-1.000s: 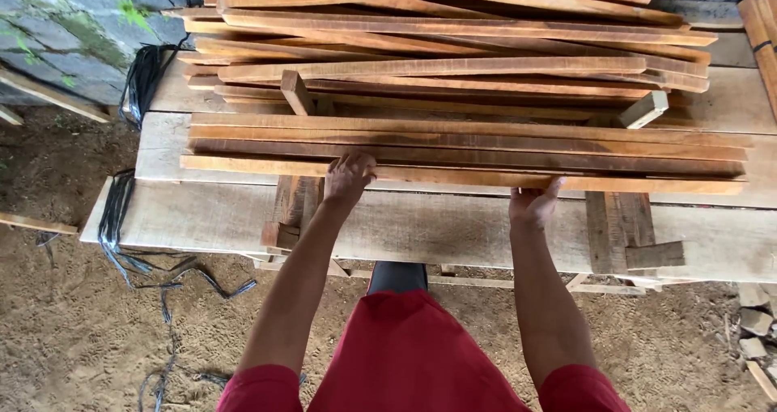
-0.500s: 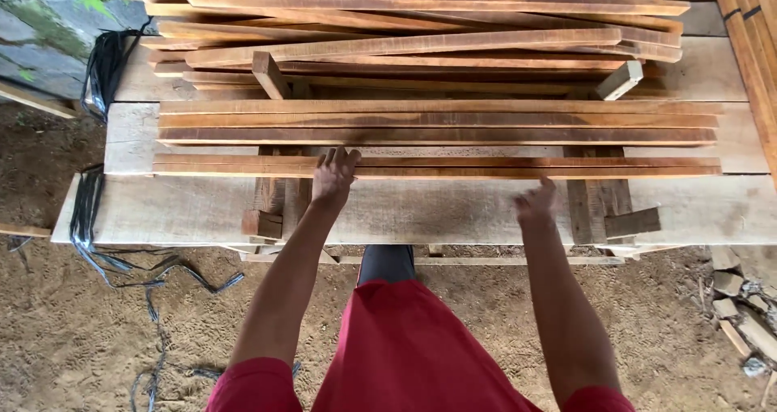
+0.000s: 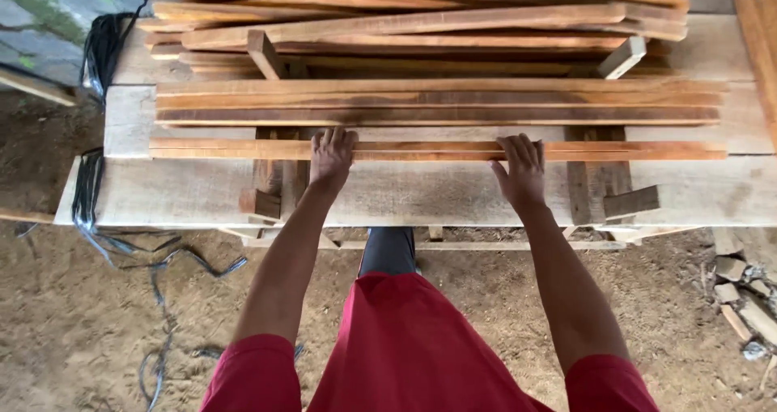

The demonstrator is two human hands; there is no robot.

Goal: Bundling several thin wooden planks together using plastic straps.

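Two thin wooden slats (image 3: 437, 150) lie side by side across a wide plank bench (image 3: 453, 195), nearest to me. My left hand (image 3: 332, 157) rests palm down on their left part, fingers spread over them. My right hand (image 3: 520, 167) lies flat on them further right, fingers reaching over the far edge. A gap separates this pair from a flat row of three slats (image 3: 437, 100) behind it. Beyond that sits a loose heap of several more slats (image 3: 421, 23).
Short wooden blocks (image 3: 615, 193) and crosspieces (image 3: 271, 181) stick out under the slats. Black strapping (image 3: 105, 52) hangs off the bench's left end and trails on the dirt floor (image 3: 97, 323). Stone rubble (image 3: 740, 299) lies at the right. More timber (image 3: 757, 31) stands at the far right.
The front pair of slats has been pulled apart from the row behind it. My right hand moved from the slats' near edge onto their top; my left hand flattened on them.
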